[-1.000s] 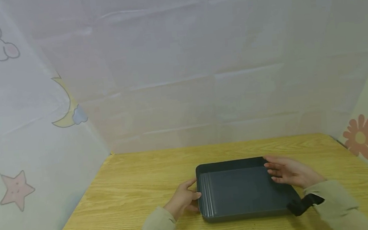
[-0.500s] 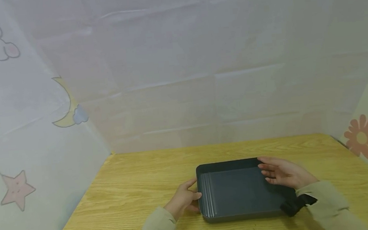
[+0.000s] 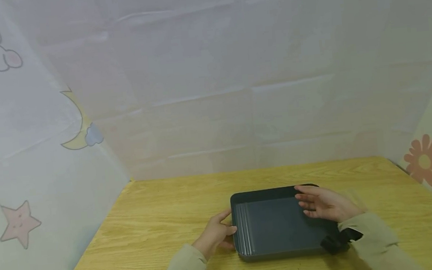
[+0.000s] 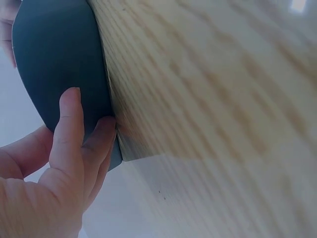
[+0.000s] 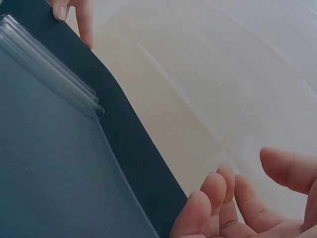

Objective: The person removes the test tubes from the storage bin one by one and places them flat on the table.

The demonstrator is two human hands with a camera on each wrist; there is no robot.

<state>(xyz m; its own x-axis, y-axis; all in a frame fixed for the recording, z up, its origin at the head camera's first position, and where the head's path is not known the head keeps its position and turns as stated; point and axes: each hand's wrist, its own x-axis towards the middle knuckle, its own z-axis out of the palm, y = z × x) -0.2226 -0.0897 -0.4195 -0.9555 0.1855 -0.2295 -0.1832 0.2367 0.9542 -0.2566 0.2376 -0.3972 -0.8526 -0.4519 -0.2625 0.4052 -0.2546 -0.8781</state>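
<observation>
A dark grey rectangular tray lies on the wooden table. Along the inside of its left end run several slim clear tubes, which look like transparent plastic in the right wrist view. My left hand holds that end, thumb over the rim and fingers against the outer wall. In the left wrist view its fingers lie along the outside wall, low near the tabletop. My right hand hovers over the tray's right part with fingers loosely bent, holding nothing. It hides part of the tray's right end.
The wooden table reaches back to a pale creased sheet. More printed sheets, with a moon on the left and a flower on the right, border the sides.
My right hand has drifted left across the tray, fingers loosely bent throughout. The left hand, the tray and the clear tubes stay where they were.
</observation>
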